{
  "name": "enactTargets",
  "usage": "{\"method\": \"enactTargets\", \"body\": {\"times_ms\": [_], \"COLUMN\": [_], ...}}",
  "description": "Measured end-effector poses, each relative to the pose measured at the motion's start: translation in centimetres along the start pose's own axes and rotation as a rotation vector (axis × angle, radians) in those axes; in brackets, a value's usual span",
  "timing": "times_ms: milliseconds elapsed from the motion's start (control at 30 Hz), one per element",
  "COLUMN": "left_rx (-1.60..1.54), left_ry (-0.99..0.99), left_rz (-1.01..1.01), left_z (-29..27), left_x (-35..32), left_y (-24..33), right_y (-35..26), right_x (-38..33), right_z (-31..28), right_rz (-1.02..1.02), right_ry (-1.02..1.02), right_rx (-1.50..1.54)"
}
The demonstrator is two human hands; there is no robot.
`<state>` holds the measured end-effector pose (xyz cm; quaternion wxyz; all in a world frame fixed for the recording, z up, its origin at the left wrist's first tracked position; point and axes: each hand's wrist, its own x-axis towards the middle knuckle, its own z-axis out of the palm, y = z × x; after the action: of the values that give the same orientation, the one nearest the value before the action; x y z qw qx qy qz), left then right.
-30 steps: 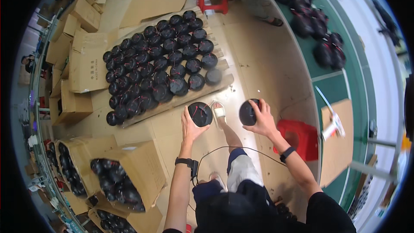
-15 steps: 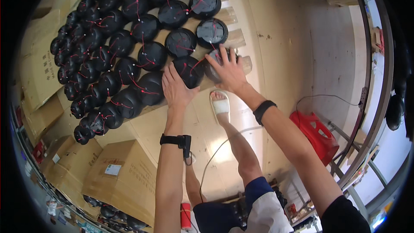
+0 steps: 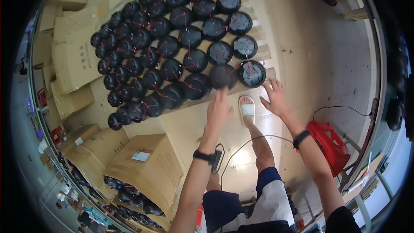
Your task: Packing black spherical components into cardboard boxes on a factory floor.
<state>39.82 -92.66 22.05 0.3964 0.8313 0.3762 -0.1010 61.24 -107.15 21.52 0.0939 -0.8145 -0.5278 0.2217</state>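
Note:
Many round black domed parts with thin red wires stand in close rows on a wooden pallet. My left hand, smeared by motion, is just below a blurred black part in the nearest row; its fingers stretch toward it, and I cannot tell whether they touch. My right hand is open, thumb and fingers apart, beside the pallet's near right corner. It holds nothing and sits a little below and right of the corner black part, which shows a flat, glossy face with a red wire.
Open cardboard boxes holding more black parts stand at the lower left. Flattened cardboard lies left of the pallet. A red plastic stool is at the right, with a black cable near it. A beige stool is far right.
Both hands have drawn back from the nearest black parts; the right one has come off the corner part and now hangs in the air. The view has shifted, so the rows appear farther right.

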Motion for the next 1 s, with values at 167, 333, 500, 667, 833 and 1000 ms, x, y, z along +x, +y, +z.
{"method": "enactTargets", "body": {"times_ms": [167,333,500,667,833,1000], "left_rx": [-0.361,-0.259,-0.055,0.149,0.359,0.534], "left_ry": [-0.475,-0.515,-0.785,-0.878,-1.117,-1.18], "left_rz": [0.031,-0.013,0.256,0.478,0.788,0.848], "left_z": [-1.5,-4.6,0.7,3.5,17.2,32.7], "left_x": [-13.3,-24.4,-29.9,-31.2,-39.5,-52.3], "left_y": [0.6,-3.1,5.2,9.8,21.2,31.1], "right_y": [1.2,-6.0,-14.9,-26.1,-38.4,-43.1], "right_x": [-19.0,-41.3,-72.3,-85.4,-98.9,-105.6], "right_z": [-8.6,-11.9,-4.0,4.5,18.0,25.2], "right_rz": [0.395,0.714,1.318,1.64,1.812,2.017], "right_ry": [-0.22,-0.088,0.494,0.523,0.852,0.961], "right_rx": [0.437,0.602,0.799,1.214,1.434,1.751]}}
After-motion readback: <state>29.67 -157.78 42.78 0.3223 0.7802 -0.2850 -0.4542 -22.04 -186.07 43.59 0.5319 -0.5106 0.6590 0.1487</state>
